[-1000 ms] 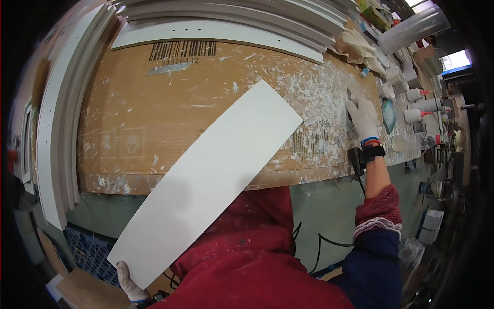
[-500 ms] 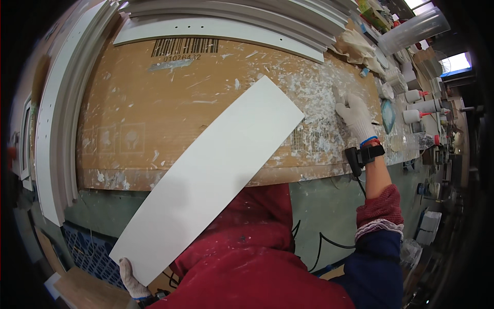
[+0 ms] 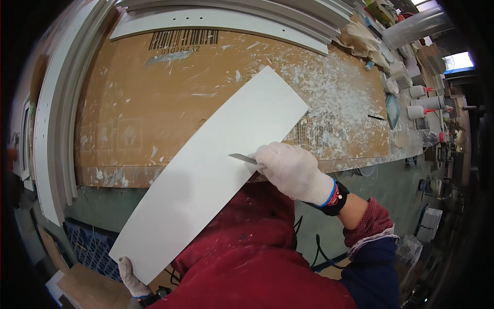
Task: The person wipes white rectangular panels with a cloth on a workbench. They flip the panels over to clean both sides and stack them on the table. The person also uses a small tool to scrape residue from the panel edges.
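Head view: a long white panel [image 3: 206,175] lies slanted across the middle of the picture.
Panel place: its upper end rests over the cardboard sheet [image 3: 154,103] on the counter [image 3: 360,175]; its lower end hangs off the near edge, over the person's red hood.
Long axis: lower left to upper right, the far end pointing toward the spattered right part of the cardboard.
Left hand [image 3: 131,275]: gloved, closed on the panel's lower corner, likely to steady the overhanging end.
Right hand [image 3: 288,170]: gloved, closed on a thin metal blade [image 3: 243,158] laid flat on the panel's face near its right edge, tip pointing left.
Surroundings: white trim strips [image 3: 56,129] along the left and far edges; bottles [image 3: 422,103] well apart at right.
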Demonstrator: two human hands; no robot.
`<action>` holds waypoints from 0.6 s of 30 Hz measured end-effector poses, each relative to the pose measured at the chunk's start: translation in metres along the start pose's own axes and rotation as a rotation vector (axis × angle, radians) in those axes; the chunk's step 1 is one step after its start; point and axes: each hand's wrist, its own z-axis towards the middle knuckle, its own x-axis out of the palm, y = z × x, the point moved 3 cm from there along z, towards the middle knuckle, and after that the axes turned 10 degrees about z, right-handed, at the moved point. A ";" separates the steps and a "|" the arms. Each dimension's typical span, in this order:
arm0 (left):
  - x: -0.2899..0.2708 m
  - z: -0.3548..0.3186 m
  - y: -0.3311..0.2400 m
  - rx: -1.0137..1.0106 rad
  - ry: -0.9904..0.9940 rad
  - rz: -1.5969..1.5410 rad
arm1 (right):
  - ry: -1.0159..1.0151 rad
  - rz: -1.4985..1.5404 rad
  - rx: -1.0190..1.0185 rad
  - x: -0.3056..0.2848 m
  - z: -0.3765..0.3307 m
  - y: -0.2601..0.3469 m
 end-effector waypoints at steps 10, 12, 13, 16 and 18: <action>0.013 0.003 -0.004 0.046 -0.010 0.074 | -0.206 -0.109 0.348 -0.068 -0.002 -0.076; 0.011 0.007 -0.002 0.045 0.001 0.080 | -0.291 -0.215 0.300 -0.073 -0.001 -0.090; 0.010 0.009 -0.002 0.042 0.000 0.082 | -0.278 -0.216 0.417 -0.077 0.001 -0.096; 0.016 0.007 -0.006 0.046 0.007 0.021 | -0.286 -0.190 0.466 -0.083 0.006 -0.091; 0.018 0.003 -0.009 0.037 -0.017 0.014 | -0.348 -0.129 0.106 -0.068 0.004 -0.061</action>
